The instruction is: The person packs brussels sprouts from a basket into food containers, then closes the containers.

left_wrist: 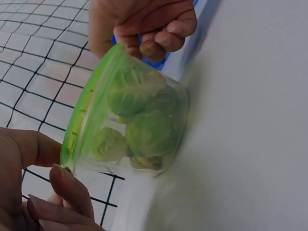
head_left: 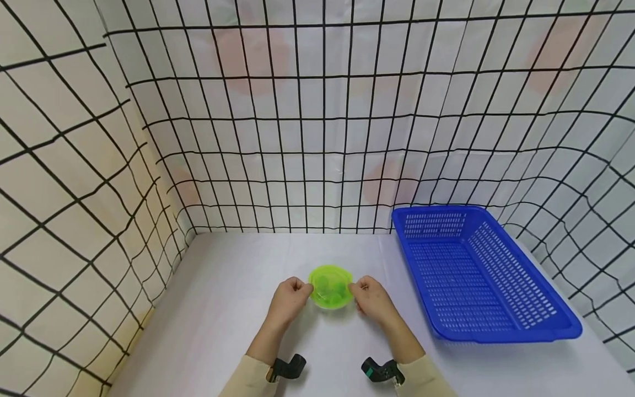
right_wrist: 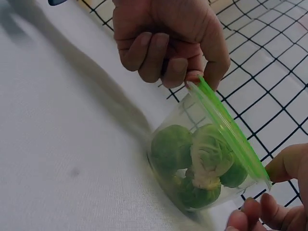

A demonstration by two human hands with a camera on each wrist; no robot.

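Observation:
A round clear plastic food container (left_wrist: 180,98) has a bright green lid (head_left: 330,284) seated on its rim. Several Brussels sprouts (left_wrist: 150,134) show through its wall in both wrist views. On the left side, my left hand (head_left: 289,300) pinches the lid's edge between thumb and finger. My right hand (head_left: 374,299) pinches the opposite edge the same way. The other fingers of both hands curl loosely beside the container. Its base is at or very near the white tabletop; I cannot tell whether it touches.
To the right stands a blue perforated plastic basket (head_left: 429,292) with nothing visible in it. Black wire grid panels (head_left: 324,118) enclose the white table (head_left: 228,286) at the back and both sides. Small black devices (head_left: 290,366) are strapped on both wrists.

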